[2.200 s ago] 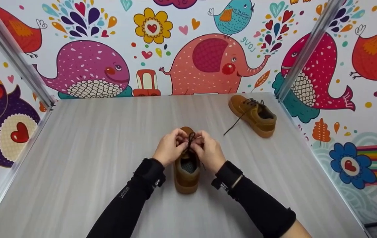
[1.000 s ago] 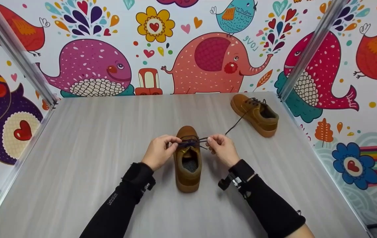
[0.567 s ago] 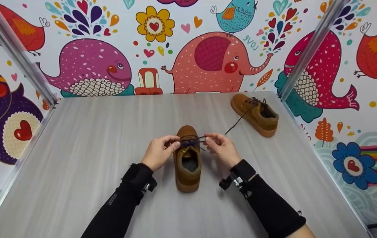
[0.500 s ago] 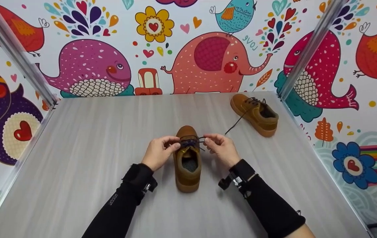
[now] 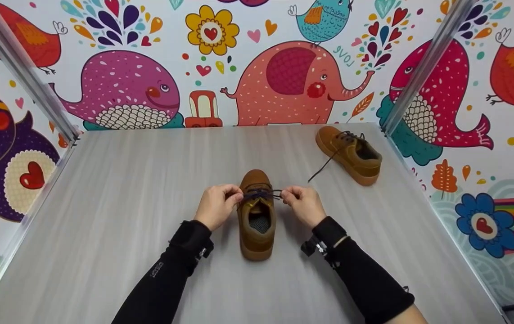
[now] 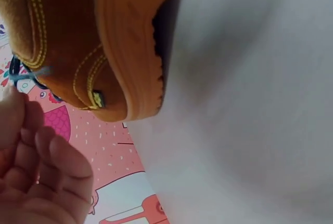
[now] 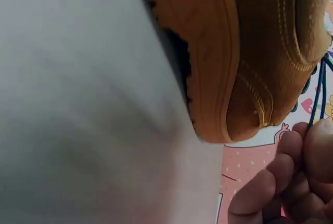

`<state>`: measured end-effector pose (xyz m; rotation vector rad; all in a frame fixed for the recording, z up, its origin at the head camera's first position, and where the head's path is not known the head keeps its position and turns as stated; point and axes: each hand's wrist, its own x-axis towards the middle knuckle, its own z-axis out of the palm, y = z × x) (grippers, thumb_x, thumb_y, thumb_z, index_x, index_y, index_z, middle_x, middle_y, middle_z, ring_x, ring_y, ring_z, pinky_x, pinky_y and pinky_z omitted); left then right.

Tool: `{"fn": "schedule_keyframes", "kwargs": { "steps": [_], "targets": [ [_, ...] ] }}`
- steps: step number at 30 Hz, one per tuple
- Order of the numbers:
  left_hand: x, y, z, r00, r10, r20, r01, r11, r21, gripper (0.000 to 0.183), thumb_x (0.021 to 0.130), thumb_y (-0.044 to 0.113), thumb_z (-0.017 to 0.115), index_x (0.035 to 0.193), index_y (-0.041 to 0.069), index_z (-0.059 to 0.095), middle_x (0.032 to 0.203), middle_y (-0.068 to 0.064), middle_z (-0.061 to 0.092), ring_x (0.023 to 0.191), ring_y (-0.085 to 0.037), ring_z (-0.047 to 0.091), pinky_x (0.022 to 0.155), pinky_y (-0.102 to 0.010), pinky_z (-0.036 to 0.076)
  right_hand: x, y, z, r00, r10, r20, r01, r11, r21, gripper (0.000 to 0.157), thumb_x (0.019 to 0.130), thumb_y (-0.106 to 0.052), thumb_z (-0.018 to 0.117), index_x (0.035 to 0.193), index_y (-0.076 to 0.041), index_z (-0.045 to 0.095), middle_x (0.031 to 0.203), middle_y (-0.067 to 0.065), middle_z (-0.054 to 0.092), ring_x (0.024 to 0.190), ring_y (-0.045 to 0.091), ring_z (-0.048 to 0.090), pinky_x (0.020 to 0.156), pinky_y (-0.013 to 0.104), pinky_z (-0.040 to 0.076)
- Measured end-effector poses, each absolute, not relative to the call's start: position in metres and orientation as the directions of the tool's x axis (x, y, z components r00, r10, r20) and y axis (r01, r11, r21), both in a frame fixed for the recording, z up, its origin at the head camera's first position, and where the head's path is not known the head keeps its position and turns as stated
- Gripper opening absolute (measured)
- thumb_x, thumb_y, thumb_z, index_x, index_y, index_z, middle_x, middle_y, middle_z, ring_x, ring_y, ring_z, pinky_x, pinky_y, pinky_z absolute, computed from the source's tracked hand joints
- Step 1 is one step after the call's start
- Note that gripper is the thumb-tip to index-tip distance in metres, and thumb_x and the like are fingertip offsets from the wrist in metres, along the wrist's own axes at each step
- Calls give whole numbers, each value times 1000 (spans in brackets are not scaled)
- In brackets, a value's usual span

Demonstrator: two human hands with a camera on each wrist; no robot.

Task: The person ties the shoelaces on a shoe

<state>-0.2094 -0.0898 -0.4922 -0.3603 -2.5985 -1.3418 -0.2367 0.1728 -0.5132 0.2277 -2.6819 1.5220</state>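
Head view: the two forearms in black sleeves (image 5: 160, 281) come in from seven and five o'clock and approach the brown shoe (image 5: 257, 237), which stands upright in the middle of the table (image 5: 140, 193), its toe pointing to twelve o'clock. The left hand (image 5: 215, 207) is at nine o'clock of the dark lace (image 5: 259, 194) and pinches it between thumb and forefinger; the right hand (image 5: 305, 207), at three o'clock, pinches the other side in the same manner. The lace lies stretched between them, across the top of the shoe. A second shoe (image 5: 349, 155) rests at two o'clock, well apart.

In the left wrist view, the left hand is cut by the frame at eight o'clock, and the lace is blurred. In the right wrist view, the right hand is cut at four o'clock. The fingers hide the pinched parts, and the form of the knot is hard to make out.
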Motion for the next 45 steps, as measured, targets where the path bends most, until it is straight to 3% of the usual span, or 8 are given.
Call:
{"fn": "schedule_keyframes", "kwargs": {
  "steps": [8,13,17,23,27,30,35,45],
  "targets": [
    [-212,-93,-496,-933,117,339,341,583,737,9,94,7,78,85,6,76,86,-8,78,79,-19,69,75,-32,54,-237,183,-515,-988,-103,111,-151,582,-799,19,102,-11,73,85,-5,79,78,5,75,71,7,58,67,23,45],
    [-214,-95,-499,-943,83,321,306,590,747,9,94,7,79,85,5,77,84,-8,77,76,-18,65,74,-31,52,-240,185,-517,-992,-105,72,-118,542,-832,21,104,-13,71,87,-1,78,78,3,73,71,7,56,68,22,44],
    [-211,-97,-500,-969,76,235,236,562,792,7,97,12,77,94,6,77,88,-7,77,78,-17,64,74,-29,49,-238,189,-517,-993,-117,23,-74,454,-888,23,105,-15,69,95,3,77,80,2,72,71,7,57,66,20,45],
    [-206,-102,-501,-993,79,90,118,537,836,19,98,25,79,107,8,76,93,-6,75,80,-15,60,73,-27,46,-226,193,-512,-986,-161,-48,-9,335,-942,34,110,-25,63,102,7,73,83,5,73,75,15,64,67,23,50],
    [-204,-100,-503,-991,114,66,118,546,829,19,96,23,82,107,8,78,95,-5,77,79,-14,64,71,-25,47,-221,185,-508,-965,-261,-38,-52,330,-942,31,106,-27,70,112,3,77,94,4,76,83,13,66,73,24,55],
    [-205,-96,-505,-988,133,78,139,545,827,21,96,20,82,112,6,79,97,-7,79,79,-17,66,70,-25,48,-219,178,-507,-964,-264,1,-96,349,-932,26,102,-24,76,114,-2,80,97,2,79,86,10,67,76,23,54],
    [-210,-92,-506,-991,108,74,119,506,855,25,101,25,76,119,7,79,105,-8,80,86,-17,66,76,-28,49,-218,173,-508,-975,-218,30,-113,379,-918,15,100,-20,77,102,-7,82,87,-2,75,80,9,63,70,23,49],
    [-218,-91,-500,-997,43,68,80,431,899,23,105,24,72,116,6,78,109,-10,80,100,-24,71,93,-38,54,-217,185,-509,-968,-249,12,-102,351,-931,20,103,-22,74,104,-2,78,84,-5,67,80,10,61,70,23,48]
  ]
}}
